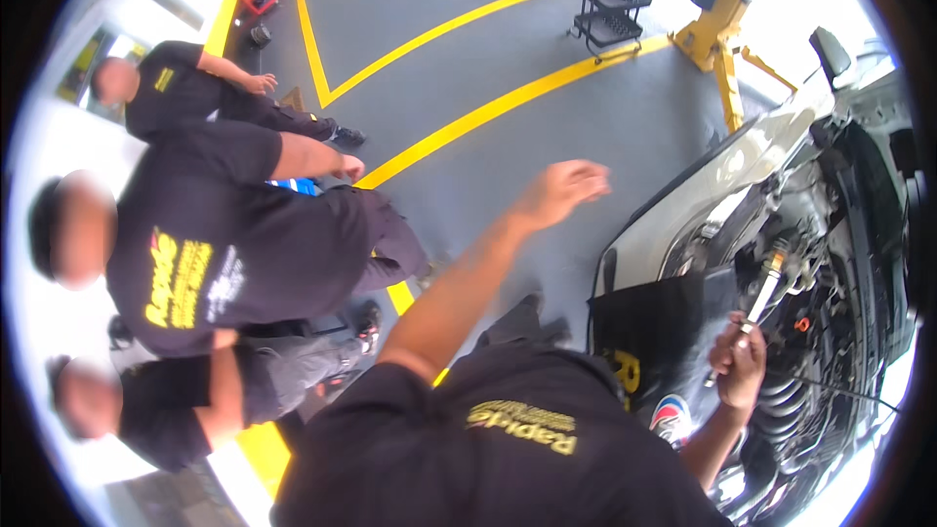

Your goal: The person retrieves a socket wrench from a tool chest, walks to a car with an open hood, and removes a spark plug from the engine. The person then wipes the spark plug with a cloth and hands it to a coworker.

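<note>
My left hand (568,190) is raised over the grey floor in front of the car, fingers stretched out and slightly blurred, with nothing in it. At the engine bay's edge, my right hand (739,361) is closed around a long, slim silver metal tool (764,298); its exact kind is unclear. The tool's far end reaches over the engine bay (830,263) next to a brass-coloured part, and whether they touch I cannot tell. A black fender cover (639,317) with yellow print drapes over the light-coloured car body (673,195) beside that hand.
A ribbed black hose (781,400) lies near my right hand, and a white, red and blue object (671,420) beside my forearm. Three people in dark shirts, one nearest (244,234), are at the left. A black tiered cart (610,10) and yellow lift post (727,10) stand beyond.
</note>
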Demonstrator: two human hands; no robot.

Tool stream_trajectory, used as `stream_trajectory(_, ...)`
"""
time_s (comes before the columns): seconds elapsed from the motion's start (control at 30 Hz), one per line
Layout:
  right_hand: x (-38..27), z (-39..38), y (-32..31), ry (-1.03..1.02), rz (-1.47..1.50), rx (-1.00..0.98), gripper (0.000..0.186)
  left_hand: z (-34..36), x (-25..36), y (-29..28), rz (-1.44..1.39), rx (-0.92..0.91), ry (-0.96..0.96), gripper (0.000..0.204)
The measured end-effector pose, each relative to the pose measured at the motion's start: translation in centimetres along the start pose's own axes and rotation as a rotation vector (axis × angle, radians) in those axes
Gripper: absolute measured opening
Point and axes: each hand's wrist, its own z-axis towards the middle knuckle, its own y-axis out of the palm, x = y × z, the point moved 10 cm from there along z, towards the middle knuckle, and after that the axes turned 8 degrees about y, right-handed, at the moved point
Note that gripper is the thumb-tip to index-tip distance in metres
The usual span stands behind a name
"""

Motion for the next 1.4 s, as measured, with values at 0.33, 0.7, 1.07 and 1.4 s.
stream_trajectory(0.33, -1.0, 14.7, 5.1, 0.077, -0.093, 0.001, 0.037, -34.8, -21.6, -20.2, -0.046, 0.868, -0.689, 0.031)
stream_trajectory(0.7, -3.5, 42.8, 8.6, 0.111, -0.048, 0.138, 0.031, 3.0, -22.0, -40.7, 0.315, 0.51, -0.632, 0.037)
stream_trajectory(1.07, -7.6, 66.5, 6.2, 0.138, -0.053, 0.237, 0.03, 68.2, -7.8, -46.5, 0.611, 0.051, -0.107, 0.037)
stream_trajectory(1.4, -11.8, 101.9, -3.4, 0.213, -0.178, 0.241, 0.033, 116.1, -20.2, -51.2, 1.274, 0.222, -0.204, 0.035)
